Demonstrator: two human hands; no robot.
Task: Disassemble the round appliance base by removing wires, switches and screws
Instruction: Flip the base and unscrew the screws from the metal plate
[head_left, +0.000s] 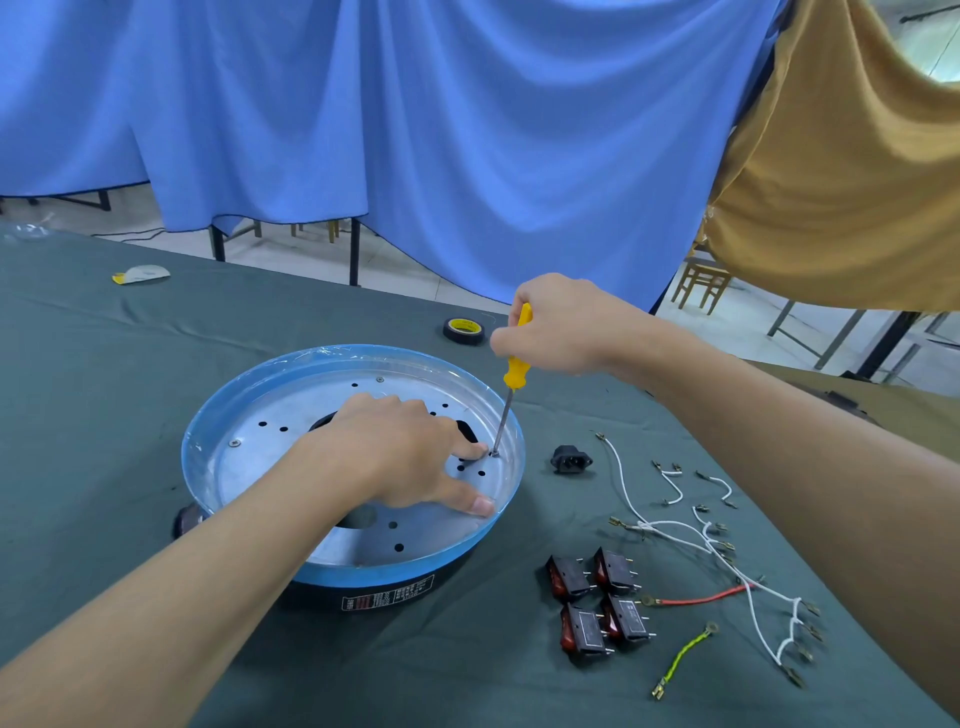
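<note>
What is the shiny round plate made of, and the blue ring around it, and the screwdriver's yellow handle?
The plate looks like bare metal, maybe aluminium: dull silver sheen, punched holes. The blue ring seems glossy plastic, slightly see-through. The screwdriver handle is probably hard yellow plastic, smooth and bright.

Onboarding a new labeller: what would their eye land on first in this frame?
The blue-rimmed round base mid-table: the right hand holds a yellow screwdriver tip-down near its right edge, while the left hand presses flat inside it. Right of the base lie four switches and loose wires.
</note>
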